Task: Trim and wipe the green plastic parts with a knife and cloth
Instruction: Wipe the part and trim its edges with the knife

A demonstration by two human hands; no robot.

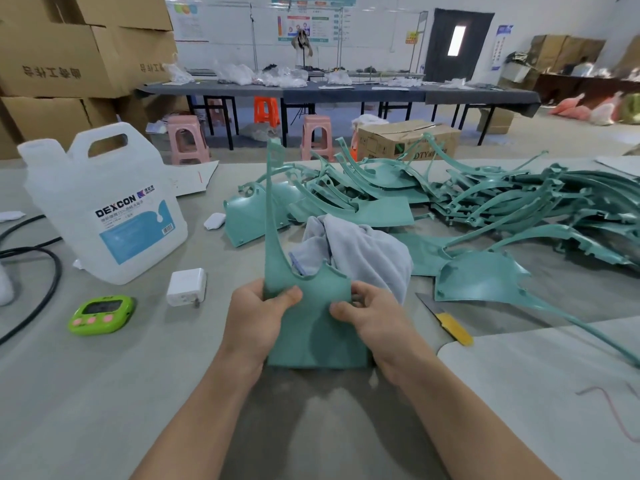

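Where the work sits: near edge of bench [104, 393], centre.
Held part: green plastic part [311, 327], flat panel low, long thin arm rising upright from its L side; lifted off bench, face toward camera.
L hand: left hand [258, 320] grips panel's L edge, thumb pressed on front face, fingers hidden behind.
R hand: right hand [372, 320] grips panel's R edge, thumb on front, fingers curled round behind.
Cloth: pale grey-blue cloth [360, 251], crumpled, on bench just behind held part, touching nearest parts of the pile.
Knife: yellow-handled knife [450, 323] flat on bench, just R of right hand, not touched; blade end points toward far-L.
Stock: pile of green parts [519, 202] spread from mid-bench to R edge, overlapping; one loose green panel [485, 282] lies just beside knife blade.
L side of bench: white jug [104, 209] marked DEXCON, upright; white charger [185, 287] and green timer [102, 313] near it; black cable [52, 275] loops by L edge.
Misc: small white case [214, 221] betw. jug and pile.
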